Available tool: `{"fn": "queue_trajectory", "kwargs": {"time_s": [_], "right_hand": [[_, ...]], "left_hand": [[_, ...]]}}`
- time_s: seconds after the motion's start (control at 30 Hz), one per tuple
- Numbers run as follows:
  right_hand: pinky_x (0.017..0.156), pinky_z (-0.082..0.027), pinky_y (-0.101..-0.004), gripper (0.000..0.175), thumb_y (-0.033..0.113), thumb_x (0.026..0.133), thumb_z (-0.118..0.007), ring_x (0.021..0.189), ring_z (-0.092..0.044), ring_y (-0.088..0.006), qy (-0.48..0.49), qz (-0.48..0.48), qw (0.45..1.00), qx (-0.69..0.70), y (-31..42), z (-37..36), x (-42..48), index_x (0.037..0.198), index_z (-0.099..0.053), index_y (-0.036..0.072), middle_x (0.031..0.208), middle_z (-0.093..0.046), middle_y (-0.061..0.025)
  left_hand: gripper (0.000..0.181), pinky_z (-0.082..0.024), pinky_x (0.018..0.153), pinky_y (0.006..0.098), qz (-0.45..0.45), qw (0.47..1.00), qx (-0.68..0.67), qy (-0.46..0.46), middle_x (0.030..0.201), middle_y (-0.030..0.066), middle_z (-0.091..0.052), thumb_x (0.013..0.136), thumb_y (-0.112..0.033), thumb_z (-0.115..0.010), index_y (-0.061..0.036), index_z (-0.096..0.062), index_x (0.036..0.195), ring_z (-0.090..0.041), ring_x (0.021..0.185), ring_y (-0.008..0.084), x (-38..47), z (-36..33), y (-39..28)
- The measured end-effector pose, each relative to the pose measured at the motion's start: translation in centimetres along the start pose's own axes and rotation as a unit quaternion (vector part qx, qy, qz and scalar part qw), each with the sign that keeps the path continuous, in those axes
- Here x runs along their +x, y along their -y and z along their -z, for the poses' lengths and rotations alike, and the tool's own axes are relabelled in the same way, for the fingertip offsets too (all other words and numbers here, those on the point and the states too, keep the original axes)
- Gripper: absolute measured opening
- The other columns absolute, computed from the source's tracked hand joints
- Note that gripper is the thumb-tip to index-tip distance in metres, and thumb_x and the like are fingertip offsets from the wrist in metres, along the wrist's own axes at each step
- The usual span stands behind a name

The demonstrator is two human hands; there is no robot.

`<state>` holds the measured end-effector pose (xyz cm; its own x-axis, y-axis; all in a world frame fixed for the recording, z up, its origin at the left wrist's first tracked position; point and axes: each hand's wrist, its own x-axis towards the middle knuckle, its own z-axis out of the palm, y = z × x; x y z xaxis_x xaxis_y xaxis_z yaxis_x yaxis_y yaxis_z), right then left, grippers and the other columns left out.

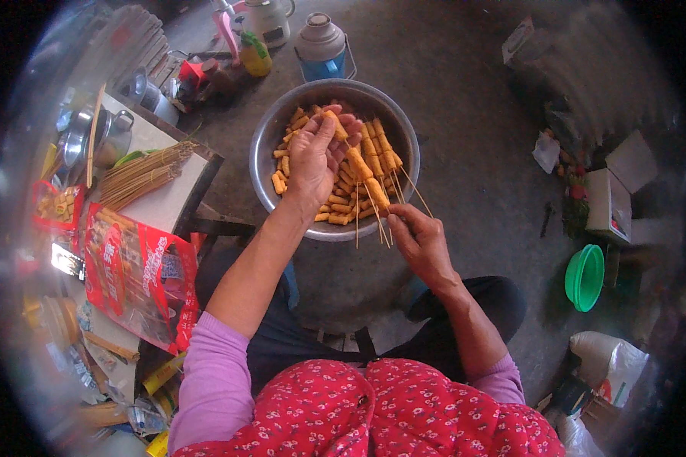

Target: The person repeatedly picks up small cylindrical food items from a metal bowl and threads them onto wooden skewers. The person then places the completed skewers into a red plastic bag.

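Over a wide metal basin [259,171], both of my hands work on one skewer of orange-brown food rolls [361,164]. My left hand [315,154] grips the roll at the skewer's far end, between thumb and fingers. At the near end, below the lowest roll, my right hand [420,240] pinches the thin stick. Loose short rolls [337,208] lie in the basin under my hands. Several finished-looking skewers of rolls [380,143] rest against its right side, their bare sticks poking out over the near rim.
Left, a low table [160,177] carries a bundle of bamboo sticks [143,174], a red printed plastic bag [140,274] and a lit phone [67,261]. A vacuum flask [321,48] stands beyond the basin, near a yellow spray bottle [255,56]. At right are a green plastic basin [584,278] and white sack [606,363].
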<state>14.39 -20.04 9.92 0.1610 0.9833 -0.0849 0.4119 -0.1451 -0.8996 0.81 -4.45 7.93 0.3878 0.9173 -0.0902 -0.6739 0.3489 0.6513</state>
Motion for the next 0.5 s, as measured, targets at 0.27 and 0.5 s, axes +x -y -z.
{"fn": "queue_trajectory", "kwargs": {"time_s": [0.27, 0.5], "right_hand": [[0.054, -0.041, -0.0218, 0.018, 0.011, 0.089, -0.053, 0.06, -0.049, -0.0058, -0.009, -0.004, 1.0, 0.024, 0.23, -0.19, 0.2, 0.1, -0.06, -0.002, 0.066, -0.057, -0.0023], [0.056, -0.046, -0.0309, 0.018, 0.014, 0.088, -0.056, 0.062, -0.062, -0.0192, -0.042, 0.028, 0.999, 0.011, -0.19, -0.62, 0.46, 0.099, -0.06, 0.002, 0.072, -0.063, -0.0148]], "left_hand": [[0.02, -0.051, 0.083, 0.0321, 0.008, 1.0, 0.021, 0.006, 0.096, 0.0064, -0.061, 0.092, -0.019, -0.05, -0.0071, -0.054, 0.108, -0.061, 0.094, 0.0184, -0.26, -0.33, 0.3], [0.025, -0.051, 0.075, 0.0248, 0.009, 0.999, 0.045, 0.019, 0.096, 0.0079, -0.064, 0.096, -0.027, -0.043, -0.0094, -0.053, 0.111, -0.063, 0.089, 0.0148, -0.51, -0.84, 0.38]]}}
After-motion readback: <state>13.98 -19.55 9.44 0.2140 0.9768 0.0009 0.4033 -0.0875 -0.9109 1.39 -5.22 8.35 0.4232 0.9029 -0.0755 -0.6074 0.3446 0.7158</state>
